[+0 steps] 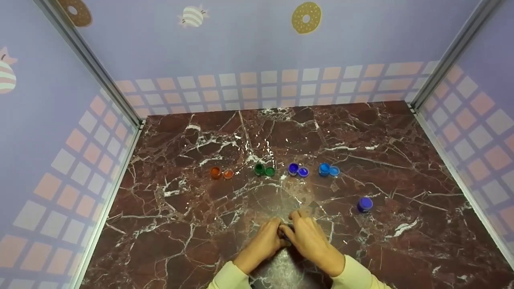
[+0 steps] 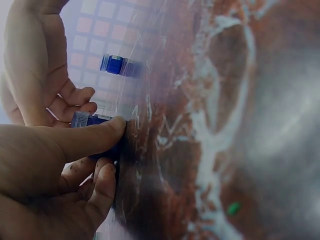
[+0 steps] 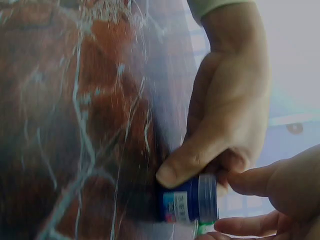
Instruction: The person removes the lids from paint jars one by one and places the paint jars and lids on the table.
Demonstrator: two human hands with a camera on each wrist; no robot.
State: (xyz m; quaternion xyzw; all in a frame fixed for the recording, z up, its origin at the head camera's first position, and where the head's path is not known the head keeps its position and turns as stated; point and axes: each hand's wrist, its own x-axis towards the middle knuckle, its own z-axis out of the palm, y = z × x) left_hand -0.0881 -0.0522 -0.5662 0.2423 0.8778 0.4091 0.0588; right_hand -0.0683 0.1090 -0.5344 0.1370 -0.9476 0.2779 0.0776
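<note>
Both hands meet at a small dark blue paint jar [image 3: 175,205] low over the front middle of the table. My left hand [image 1: 263,239] grips the jar's body, its thumb [image 2: 102,137] laid along the side. Around the clear lid [image 3: 207,197] are the thumb and fingers of my right hand [image 1: 309,237], the thumb tip at one edge of the lid and fingertips by the opposite edge. In the head view the fingers mostly hide this jar. Another blue-purple jar [image 1: 365,204], closed, stands upright to the right of the hands.
Farther back stand open paint jars in a row, each with its lid beside it: orange [image 1: 216,173], green [image 1: 259,169], violet-blue [image 1: 293,169] and light blue [image 1: 324,169]. Patterned panels [image 1: 257,48] wall in the marbled table [image 1: 180,224] at the back and sides.
</note>
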